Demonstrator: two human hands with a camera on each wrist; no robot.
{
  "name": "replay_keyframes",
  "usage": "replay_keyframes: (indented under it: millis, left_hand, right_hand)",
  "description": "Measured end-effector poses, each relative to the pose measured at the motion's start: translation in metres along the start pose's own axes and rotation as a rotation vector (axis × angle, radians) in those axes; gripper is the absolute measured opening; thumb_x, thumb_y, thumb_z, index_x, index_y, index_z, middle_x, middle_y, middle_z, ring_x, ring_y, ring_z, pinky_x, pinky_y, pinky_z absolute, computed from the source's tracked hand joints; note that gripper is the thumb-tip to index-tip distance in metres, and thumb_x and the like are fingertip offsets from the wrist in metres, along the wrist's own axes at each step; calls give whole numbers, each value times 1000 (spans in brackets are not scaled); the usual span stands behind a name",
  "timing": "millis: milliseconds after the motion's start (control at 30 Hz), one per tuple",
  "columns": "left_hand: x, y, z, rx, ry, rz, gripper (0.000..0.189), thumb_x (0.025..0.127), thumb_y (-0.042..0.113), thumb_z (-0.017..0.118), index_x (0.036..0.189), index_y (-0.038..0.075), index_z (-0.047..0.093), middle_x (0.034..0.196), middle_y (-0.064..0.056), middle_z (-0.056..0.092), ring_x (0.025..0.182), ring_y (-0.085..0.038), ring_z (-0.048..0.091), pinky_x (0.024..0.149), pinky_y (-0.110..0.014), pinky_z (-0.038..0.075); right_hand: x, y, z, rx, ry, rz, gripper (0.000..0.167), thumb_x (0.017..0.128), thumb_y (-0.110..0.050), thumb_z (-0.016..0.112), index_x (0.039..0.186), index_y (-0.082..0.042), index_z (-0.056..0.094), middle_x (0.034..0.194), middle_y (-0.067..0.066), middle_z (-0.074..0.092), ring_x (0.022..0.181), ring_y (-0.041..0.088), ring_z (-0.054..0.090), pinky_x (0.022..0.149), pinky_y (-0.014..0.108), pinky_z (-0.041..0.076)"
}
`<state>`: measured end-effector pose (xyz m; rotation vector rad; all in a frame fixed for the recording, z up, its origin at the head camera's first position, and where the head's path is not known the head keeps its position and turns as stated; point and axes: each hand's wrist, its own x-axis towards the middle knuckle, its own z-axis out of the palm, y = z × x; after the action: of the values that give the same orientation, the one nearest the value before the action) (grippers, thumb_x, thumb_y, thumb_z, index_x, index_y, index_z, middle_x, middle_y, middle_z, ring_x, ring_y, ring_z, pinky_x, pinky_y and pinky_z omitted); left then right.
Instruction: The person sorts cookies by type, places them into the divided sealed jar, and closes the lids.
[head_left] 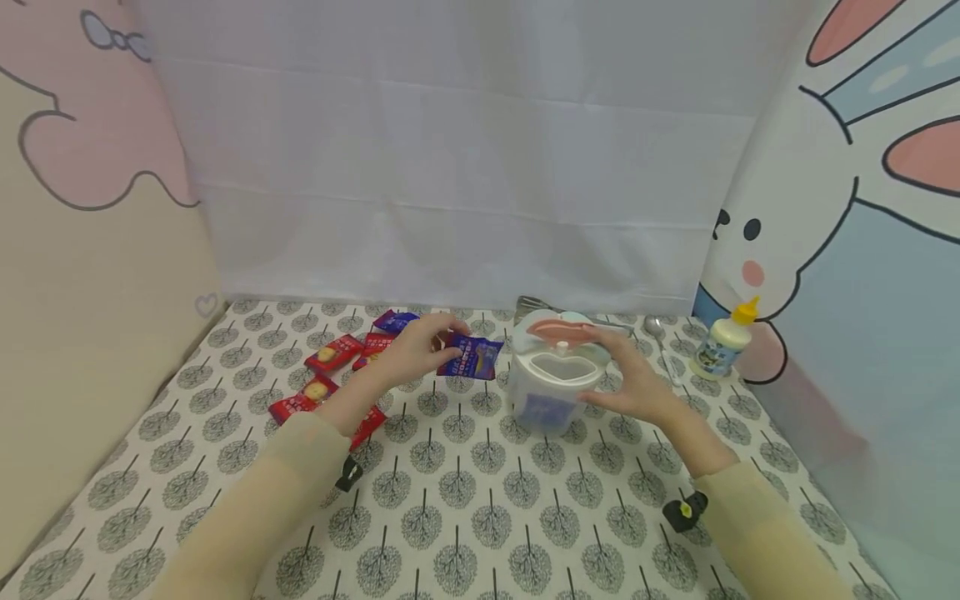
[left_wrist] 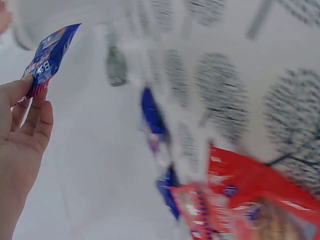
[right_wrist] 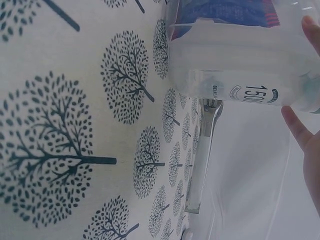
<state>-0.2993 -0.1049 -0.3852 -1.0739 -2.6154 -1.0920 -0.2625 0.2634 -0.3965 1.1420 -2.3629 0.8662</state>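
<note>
My left hand (head_left: 416, 350) pinches a blue snack packet (head_left: 480, 358) by its near end, just left of a translucent plastic storage jar (head_left: 522, 390). The left wrist view shows the same packet (left_wrist: 47, 62) between thumb and fingers. My right hand (head_left: 633, 383) holds the jar from its right side, thumb and fingers spread around its upper part. The jar stands upright with its flip-up lid (head_left: 558, 328) raised, and the opening shows below it. Through the wall of the jar, a blue packet (right_wrist: 225, 12) is visible inside in the right wrist view.
Several red snack packets (head_left: 333, 353) and a blue one (head_left: 395, 322) lie on the left of the tree-patterned cloth (head_left: 450, 500). Behind the jar lies a metal utensil (head_left: 531, 307). A spoon (head_left: 660, 337) and a yellow-capped bottle (head_left: 720, 348) are at right.
</note>
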Motion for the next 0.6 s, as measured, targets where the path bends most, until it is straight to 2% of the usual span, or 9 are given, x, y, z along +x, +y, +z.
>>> replay_keyframes:
  millis: [167, 300, 467, 600]
  left_hand:
    - [2, 34, -21, -48, 77, 35, 30, 89, 11, 65, 118, 16, 60, 109, -2, 66, 87, -13, 64, 73, -25, 56]
    - [4, 57, -28, -78, 142, 49, 32, 88, 13, 66, 118, 15, 59, 107, -2, 67, 90, -14, 65, 79, -26, 56]
    - [11, 81, -20, -145, 246, 113, 33, 85, 13, 70, 115, 10, 59, 103, -3, 68, 85, -12, 66, 77, -25, 56]
    - [19, 94, -8, -143, 291, 206, 31, 82, 9, 72, 110, 6, 61, 99, -4, 67, 80, -10, 65, 72, -21, 56]
  right_hand:
    - [2, 1, 0, -1, 3, -4, 103, 59, -16, 88, 145, -7, 32, 137, 13, 44, 128, 24, 39, 102, 59, 36]
    - [2, -1, -2, -18, -5, 9, 102, 61, -18, 88, 145, -9, 32, 137, 12, 44, 128, 25, 39, 102, 58, 36]
    - [0, -1, 0, -32, 0, -8, 98, 65, -25, 86, 146, -10, 32, 141, 8, 41, 130, 22, 36, 102, 60, 35]
    - [3, 2, 2, 25, 9, -78, 99, 64, -20, 86, 144, -3, 31, 137, 7, 48, 130, 21, 38, 108, 56, 29]
